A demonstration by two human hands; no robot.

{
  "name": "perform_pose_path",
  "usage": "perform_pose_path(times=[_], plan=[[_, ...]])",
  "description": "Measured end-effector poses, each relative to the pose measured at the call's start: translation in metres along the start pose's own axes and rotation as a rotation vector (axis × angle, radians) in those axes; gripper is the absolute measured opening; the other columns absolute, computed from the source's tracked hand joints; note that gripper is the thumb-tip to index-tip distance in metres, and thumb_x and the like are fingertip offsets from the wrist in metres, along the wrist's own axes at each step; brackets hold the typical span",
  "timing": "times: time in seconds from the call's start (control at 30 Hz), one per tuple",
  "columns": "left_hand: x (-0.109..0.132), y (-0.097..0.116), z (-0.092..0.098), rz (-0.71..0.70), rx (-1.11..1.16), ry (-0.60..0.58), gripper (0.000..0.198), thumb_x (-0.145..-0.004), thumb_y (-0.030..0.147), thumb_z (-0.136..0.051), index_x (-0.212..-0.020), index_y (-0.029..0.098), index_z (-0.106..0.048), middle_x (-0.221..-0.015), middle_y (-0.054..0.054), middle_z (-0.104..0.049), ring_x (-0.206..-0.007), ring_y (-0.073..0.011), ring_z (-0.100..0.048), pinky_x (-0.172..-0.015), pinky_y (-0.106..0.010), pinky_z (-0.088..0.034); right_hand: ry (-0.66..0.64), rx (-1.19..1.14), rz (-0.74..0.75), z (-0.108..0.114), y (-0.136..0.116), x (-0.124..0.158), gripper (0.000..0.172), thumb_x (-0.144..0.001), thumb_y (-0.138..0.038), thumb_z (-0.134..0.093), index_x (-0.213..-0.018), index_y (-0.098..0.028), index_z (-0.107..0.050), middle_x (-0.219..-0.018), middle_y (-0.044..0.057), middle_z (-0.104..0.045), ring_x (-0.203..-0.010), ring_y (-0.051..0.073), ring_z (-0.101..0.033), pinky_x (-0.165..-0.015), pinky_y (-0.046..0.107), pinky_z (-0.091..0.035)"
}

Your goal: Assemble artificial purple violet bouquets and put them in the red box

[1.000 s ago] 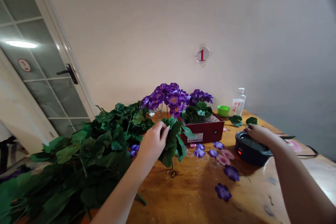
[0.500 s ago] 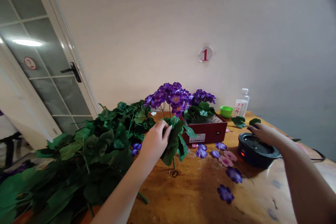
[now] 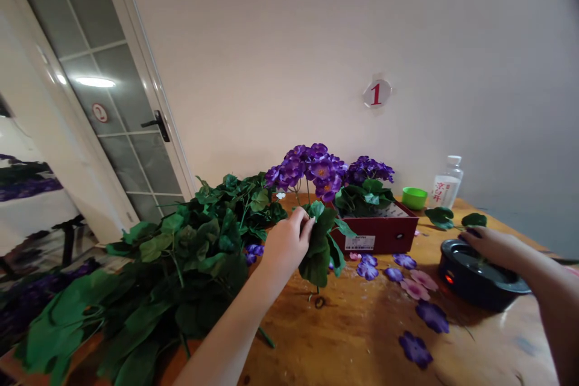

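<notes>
**A:** Head view, looking forward and down. Left hand [image 3: 287,247]?

**B:** Fingers pressed together, pinching the top of a sprig of artificial green leaves [image 3: 319,250]. The sprig hangs in the air above the wooden bench [image 3: 362,338], just beside the left corner of a red box [image 3: 375,235], its thin stem pointing down.

**A:** Right hand [image 3: 493,247]?

**B:** Near the far right edge of the bench, fingers curved down over the top of a round black pot [image 3: 479,280]. Touching it, but whether they pinch anything, I cannot tell. A small red light [image 3: 449,278] glows on the pot's side.

**A:** What's around them?

**B:** The red box holds a bunch of purple artificial flowers [image 3: 366,170] among green leaves. A taller purple bunch [image 3: 312,169] stands just behind the sprig. Along the far edge, right of the box, sit a green cap [image 3: 414,198] and a clear plastic bottle [image 3: 447,184] with red characters, then two loose green leaves [image 3: 456,218].

**A:** And the rest of the bench?

**B:** Loose purple and pink blossoms [image 3: 416,295] are scattered in front of the box. A large heap of artificial foliage [image 3: 190,265] covers the left end and spills over the edge. Behind it, a glazed door [image 3: 158,126] stands near a wall marked with a red "1" plaque [image 3: 376,93].
</notes>
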State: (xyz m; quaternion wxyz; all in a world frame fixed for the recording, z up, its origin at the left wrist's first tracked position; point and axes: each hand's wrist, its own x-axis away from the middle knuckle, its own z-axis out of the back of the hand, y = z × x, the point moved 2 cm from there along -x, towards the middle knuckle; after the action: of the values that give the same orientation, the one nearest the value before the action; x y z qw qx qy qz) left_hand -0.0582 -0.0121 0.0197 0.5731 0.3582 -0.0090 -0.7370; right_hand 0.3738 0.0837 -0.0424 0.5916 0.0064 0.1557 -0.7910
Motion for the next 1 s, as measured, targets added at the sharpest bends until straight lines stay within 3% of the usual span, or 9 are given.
perform_pose_path(times=[0.23,0.37,0.73,1.0], plan=[[0.0,-0.001,0.0,0.003,-0.029,-0.01,0.017,-0.091,0.033,-0.041,-0.083,0.022,-0.05,-0.072,-0.002,-0.065,-0.064,-0.0178,-0.063,-0.055,-0.023,-0.037,-0.115,0.072,-0.031,-0.005,0.006,-0.005,0.03,-0.087,-0.031,-0.039,-0.083,-0.014,-0.064,-0.1,0.023,-0.064,-0.09,0.032,-0.062,-0.075,0.035,-0.045],[0.001,-0.001,0.0,0.005,-0.028,-0.021,0.017,-0.091,0.034,-0.041,-0.083,0.022,-0.05,-0.072,-0.002,-0.065,-0.065,-0.0183,-0.064,-0.056,-0.023,-0.037,-0.132,0.082,-0.041,-0.002,0.001,0.0,0.036,-0.089,-0.035,-0.037,-0.091,-0.011,-0.064,-0.103,0.026,-0.063,-0.09,0.034,-0.062,-0.073,0.035,-0.045],[0.0,0.0,0.0,0.004,-0.031,-0.022,0.017,-0.091,0.034,-0.041,-0.084,0.022,-0.05,-0.073,-0.002,-0.065,-0.068,-0.0189,-0.064,-0.057,-0.024,-0.038,-0.131,0.055,-0.025,-0.001,0.002,0.0,0.031,-0.088,-0.034,-0.038,-0.087,-0.013,-0.062,-0.106,0.023,-0.063,-0.095,0.034,-0.06,-0.076,0.034,-0.044],[0.001,0.001,-0.001,0.002,-0.043,-0.025,0.017,-0.091,0.035,-0.042,-0.084,0.023,-0.052,-0.074,-0.003,-0.066,-0.071,-0.0199,-0.065,-0.056,-0.024,-0.037,-0.043,-0.021,-0.026,0.009,-0.006,0.008,0.02,-0.083,-0.033,-0.046,-0.075,-0.018,-0.057,-0.084,0.016,-0.065,-0.079,0.03,-0.061,-0.068,0.034,-0.044]])
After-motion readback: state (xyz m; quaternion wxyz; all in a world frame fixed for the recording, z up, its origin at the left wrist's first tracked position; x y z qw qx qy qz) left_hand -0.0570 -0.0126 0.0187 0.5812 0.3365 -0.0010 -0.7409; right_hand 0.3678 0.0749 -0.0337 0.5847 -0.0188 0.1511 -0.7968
